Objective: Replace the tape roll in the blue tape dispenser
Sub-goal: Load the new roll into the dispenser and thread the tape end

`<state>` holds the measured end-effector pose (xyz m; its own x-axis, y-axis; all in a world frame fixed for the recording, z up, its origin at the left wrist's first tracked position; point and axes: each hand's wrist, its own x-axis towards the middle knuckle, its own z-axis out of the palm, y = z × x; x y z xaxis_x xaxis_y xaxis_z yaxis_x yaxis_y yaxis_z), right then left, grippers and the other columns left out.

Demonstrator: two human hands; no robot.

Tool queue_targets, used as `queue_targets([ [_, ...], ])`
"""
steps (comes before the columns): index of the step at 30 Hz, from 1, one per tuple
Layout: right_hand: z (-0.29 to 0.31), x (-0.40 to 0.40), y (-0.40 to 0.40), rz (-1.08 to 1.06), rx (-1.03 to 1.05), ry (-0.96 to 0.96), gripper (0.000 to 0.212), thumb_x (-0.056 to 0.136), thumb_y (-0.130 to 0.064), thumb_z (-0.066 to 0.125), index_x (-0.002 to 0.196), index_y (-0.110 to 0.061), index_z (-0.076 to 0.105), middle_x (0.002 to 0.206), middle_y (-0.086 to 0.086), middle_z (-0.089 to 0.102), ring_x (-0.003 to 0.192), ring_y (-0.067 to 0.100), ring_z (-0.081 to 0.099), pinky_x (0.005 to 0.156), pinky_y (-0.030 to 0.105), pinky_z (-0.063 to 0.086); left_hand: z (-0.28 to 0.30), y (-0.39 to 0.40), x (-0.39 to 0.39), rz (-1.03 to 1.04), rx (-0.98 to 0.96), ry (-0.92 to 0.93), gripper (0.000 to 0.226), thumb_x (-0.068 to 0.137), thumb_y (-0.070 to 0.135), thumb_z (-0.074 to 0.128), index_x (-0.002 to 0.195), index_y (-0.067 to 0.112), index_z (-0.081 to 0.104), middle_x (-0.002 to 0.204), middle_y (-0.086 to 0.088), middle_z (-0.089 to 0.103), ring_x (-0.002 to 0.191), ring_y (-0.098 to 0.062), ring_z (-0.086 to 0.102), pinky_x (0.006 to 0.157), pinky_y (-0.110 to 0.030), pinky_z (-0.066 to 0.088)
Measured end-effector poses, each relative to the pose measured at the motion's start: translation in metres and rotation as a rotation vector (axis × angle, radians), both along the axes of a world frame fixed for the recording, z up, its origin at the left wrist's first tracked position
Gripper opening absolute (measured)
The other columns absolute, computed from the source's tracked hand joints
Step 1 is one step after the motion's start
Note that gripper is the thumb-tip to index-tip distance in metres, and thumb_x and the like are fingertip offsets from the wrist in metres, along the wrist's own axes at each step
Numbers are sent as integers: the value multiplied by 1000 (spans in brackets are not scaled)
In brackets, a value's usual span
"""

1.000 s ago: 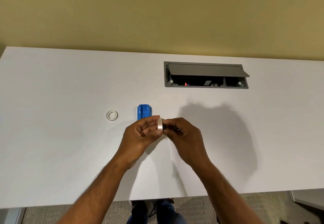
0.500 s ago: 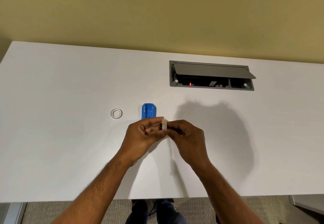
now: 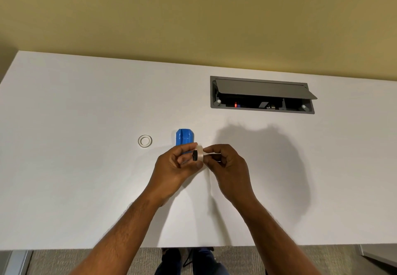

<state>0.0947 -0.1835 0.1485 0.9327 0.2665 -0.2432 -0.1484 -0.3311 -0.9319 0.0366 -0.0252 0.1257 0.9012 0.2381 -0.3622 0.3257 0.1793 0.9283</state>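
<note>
A clear tape roll [image 3: 200,152] is held edge-on above the white table [image 3: 86,167], pinched between both hands. A small black hub [image 3: 194,155] sticks out of the roll's left side. My left hand [image 3: 176,167] grips the roll and hub from the left. My right hand [image 3: 227,167] pinches the roll from the right. The blue tape dispenser [image 3: 184,137] stands on the table just behind my left hand, its near end hidden by my fingers. An empty clear tape ring [image 3: 145,140] lies flat to the dispenser's left.
A grey cable box [image 3: 262,95] with its lid propped open is set into the table at the back right. A yellow wall rises behind the table. The table's near edge runs under my forearms, with carpet and my legs below.
The black hub now shows on the roll's left side, where before it was on the right. The hands have stayed together in front of the dispenser. The camera view shifted slightly.
</note>
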Motion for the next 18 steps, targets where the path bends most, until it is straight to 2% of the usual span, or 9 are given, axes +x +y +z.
queue_targets([
  [2, -1, 0, 2, -29, 31, 66, 17, 93, -17, 69, 97, -34, 72, 97, -10, 76, 88, 6, 72, 74, 13, 52, -2, 1, 0, 16, 41, 6, 48, 78, 13, 86, 120, 33, 70, 105, -5, 77, 101, -15, 75, 99, -23, 55],
  [4, -2, -1, 5, -26, 75, 160, 10, 95, -25, 67, 101, -30, 73, 98, -6, 77, 89, 11, 73, 78, 22, 58, -4, 1, 2, 46, 97, 18, 47, 74, 21, 89, 115, 35, 69, 106, 8, 77, 99, -10, 75, 90, -20, 59],
  [6, -3, -3, 9, 9, 98, 232, 11, 96, -31, 67, 103, -28, 73, 99, -6, 77, 90, 13, 74, 75, 25, 60, -5, 1, 3, 70, 169, 41, 48, 69, 33, 92, 109, 39, 66, 102, 17, 74, 94, -5, 73, 79, -17, 59],
  [8, -3, -3, 12, 43, 93, 255, 13, 95, -33, 69, 104, -26, 73, 99, -5, 77, 88, 13, 75, 70, 25, 60, -9, 1, 4, 68, 233, 68, 50, 68, 35, 93, 107, 40, 62, 98, 16, 71, 89, -6, 71, 74, -19, 59],
  [13, -6, 6, 17, 64, 42, 216, 12, 98, -29, 64, 103, -26, 75, 97, -7, 77, 86, 12, 74, 71, 28, 62, -13, 7, 2, 46, 252, 63, 46, 70, 38, 91, 105, 39, 60, 94, 13, 71, 88, -4, 69, 71, -16, 55],
  [18, -12, 17, 20, 34, 12, 195, 23, 100, -21, 60, 110, -37, 73, 113, -4, 74, 100, 15, 72, 91, 35, 57, -15, 18, 0, 60, 218, 13, 15, 92, 21, 73, 98, 33, 67, 93, 11, 79, 90, -7, 75, 80, -23, 53],
])
